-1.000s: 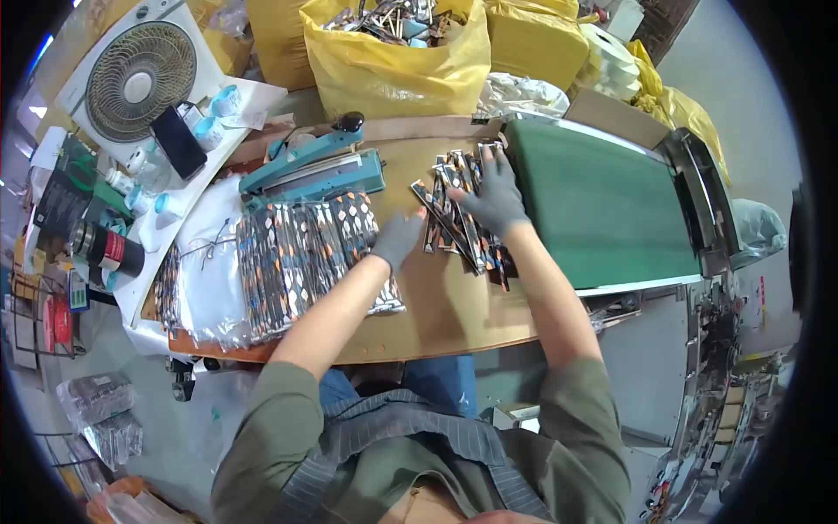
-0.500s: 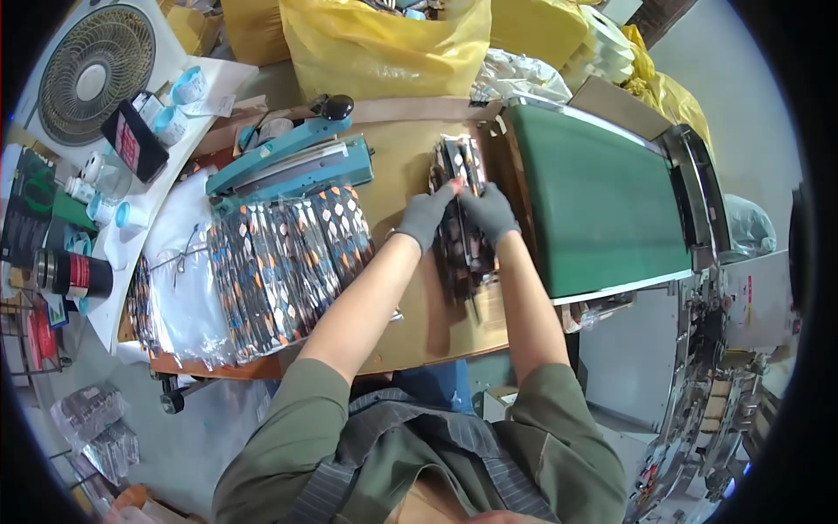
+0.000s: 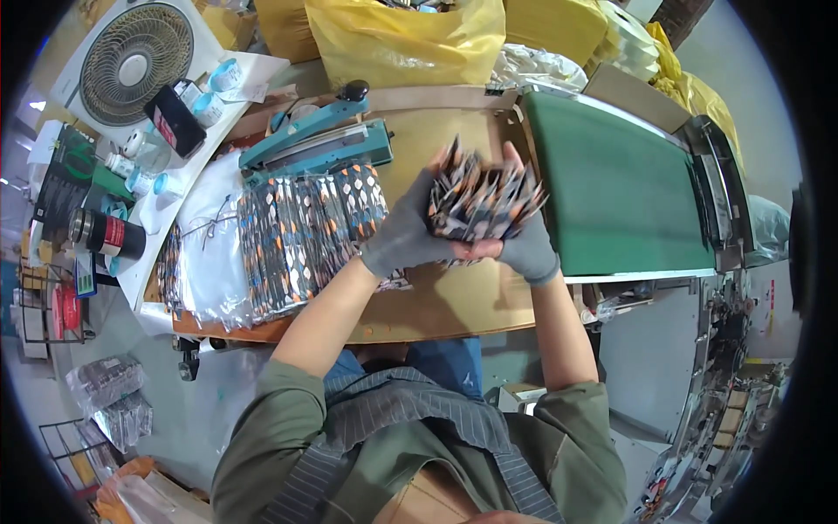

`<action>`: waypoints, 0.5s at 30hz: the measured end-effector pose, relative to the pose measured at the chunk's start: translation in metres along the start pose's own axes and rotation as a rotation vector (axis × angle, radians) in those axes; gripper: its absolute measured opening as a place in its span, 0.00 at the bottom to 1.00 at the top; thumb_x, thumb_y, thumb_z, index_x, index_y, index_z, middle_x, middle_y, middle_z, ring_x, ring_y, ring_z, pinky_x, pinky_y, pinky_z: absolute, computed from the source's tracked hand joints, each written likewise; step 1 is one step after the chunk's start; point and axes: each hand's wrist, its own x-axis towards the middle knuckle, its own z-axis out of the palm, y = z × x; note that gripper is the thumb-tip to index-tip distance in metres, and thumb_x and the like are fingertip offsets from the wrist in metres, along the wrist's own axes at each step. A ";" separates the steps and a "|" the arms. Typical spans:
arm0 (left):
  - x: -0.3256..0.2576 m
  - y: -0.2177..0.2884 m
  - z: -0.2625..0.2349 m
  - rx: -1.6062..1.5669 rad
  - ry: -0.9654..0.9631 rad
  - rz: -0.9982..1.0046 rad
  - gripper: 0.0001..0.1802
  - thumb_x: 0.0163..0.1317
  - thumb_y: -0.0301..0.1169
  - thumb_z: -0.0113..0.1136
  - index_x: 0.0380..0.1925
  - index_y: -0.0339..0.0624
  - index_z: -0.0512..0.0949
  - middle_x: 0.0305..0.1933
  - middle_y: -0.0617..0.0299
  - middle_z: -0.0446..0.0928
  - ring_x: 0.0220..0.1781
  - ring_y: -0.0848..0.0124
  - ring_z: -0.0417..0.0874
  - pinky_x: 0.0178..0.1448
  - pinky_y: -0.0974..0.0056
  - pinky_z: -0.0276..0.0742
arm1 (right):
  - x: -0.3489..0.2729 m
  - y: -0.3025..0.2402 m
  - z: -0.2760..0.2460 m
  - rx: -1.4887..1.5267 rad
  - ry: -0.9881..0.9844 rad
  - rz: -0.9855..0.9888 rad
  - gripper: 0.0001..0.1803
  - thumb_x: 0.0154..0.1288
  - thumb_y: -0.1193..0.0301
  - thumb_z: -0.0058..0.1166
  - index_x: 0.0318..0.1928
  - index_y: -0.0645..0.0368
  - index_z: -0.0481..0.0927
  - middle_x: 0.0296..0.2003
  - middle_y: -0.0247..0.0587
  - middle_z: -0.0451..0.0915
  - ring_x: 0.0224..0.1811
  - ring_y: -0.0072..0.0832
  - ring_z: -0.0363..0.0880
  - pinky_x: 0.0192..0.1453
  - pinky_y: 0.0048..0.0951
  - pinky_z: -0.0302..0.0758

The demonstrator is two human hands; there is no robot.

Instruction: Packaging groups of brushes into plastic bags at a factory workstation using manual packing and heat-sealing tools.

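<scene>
One gloved left hand [image 3: 406,229] and the gloved right hand [image 3: 532,248] clasp a blurred bundle [image 3: 483,199] of seemingly slim patterned packets between them above the desk [image 3: 436,307], green belt [image 3: 621,192] at three o'clock.

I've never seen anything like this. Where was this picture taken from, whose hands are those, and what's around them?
No machine hands here: the camera sits on a person's head, looking down, and its wide lens bends straight edges. The gloved left hand and right hand hold a bundle of dark patterned strips between them, above the table. To the left lie similar packets in rows, with a teal device behind; to the right is a green belt.
</scene>
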 end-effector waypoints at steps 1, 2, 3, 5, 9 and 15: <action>-0.008 -0.006 0.000 0.125 -0.009 0.016 0.63 0.35 0.32 0.78 0.68 0.38 0.45 0.64 0.55 0.61 0.64 0.69 0.64 0.67 0.62 0.60 | -0.005 0.006 -0.002 -0.133 -0.004 -0.074 0.64 0.35 0.76 0.74 0.70 0.55 0.43 0.60 0.45 0.64 0.59 0.32 0.67 0.62 0.33 0.66; -0.018 -0.001 0.001 -0.015 -0.051 -0.123 0.60 0.37 0.32 0.77 0.67 0.37 0.46 0.65 0.55 0.60 0.64 0.69 0.65 0.67 0.62 0.61 | -0.011 0.006 0.007 -0.071 -0.037 -0.026 0.67 0.34 0.73 0.76 0.71 0.54 0.40 0.63 0.46 0.59 0.61 0.33 0.64 0.64 0.33 0.63; -0.024 -0.002 0.006 0.016 -0.052 -0.195 0.54 0.39 0.33 0.75 0.65 0.39 0.51 0.62 0.56 0.65 0.60 0.70 0.69 0.64 0.64 0.64 | -0.013 0.010 0.022 -0.027 -0.037 -0.033 0.60 0.38 0.75 0.73 0.69 0.57 0.46 0.60 0.48 0.63 0.58 0.32 0.68 0.61 0.32 0.67; -0.046 0.000 0.003 -0.061 -0.019 -0.211 0.40 0.38 0.31 0.75 0.54 0.40 0.68 0.52 0.60 0.74 0.54 0.74 0.73 0.58 0.65 0.70 | -0.022 0.006 0.054 0.001 0.138 0.283 0.51 0.42 0.76 0.69 0.66 0.60 0.54 0.55 0.48 0.68 0.54 0.30 0.71 0.56 0.29 0.70; -0.081 0.050 -0.003 -0.329 -0.129 -0.384 0.27 0.44 0.32 0.71 0.46 0.37 0.74 0.42 0.61 0.78 0.47 0.73 0.76 0.52 0.66 0.73 | -0.036 0.002 0.093 -0.229 0.159 -0.108 0.44 0.46 0.70 0.66 0.63 0.63 0.57 0.54 0.49 0.66 0.51 0.31 0.73 0.53 0.31 0.72; -0.186 0.049 -0.007 -0.254 0.258 -0.318 0.21 0.53 0.41 0.63 0.42 0.39 0.74 0.43 0.63 0.76 0.45 0.71 0.78 0.54 0.65 0.71 | -0.028 0.063 0.124 0.212 -0.477 0.478 0.22 0.47 0.64 0.57 0.40 0.68 0.78 0.34 0.49 0.80 0.40 0.40 0.78 0.51 0.34 0.72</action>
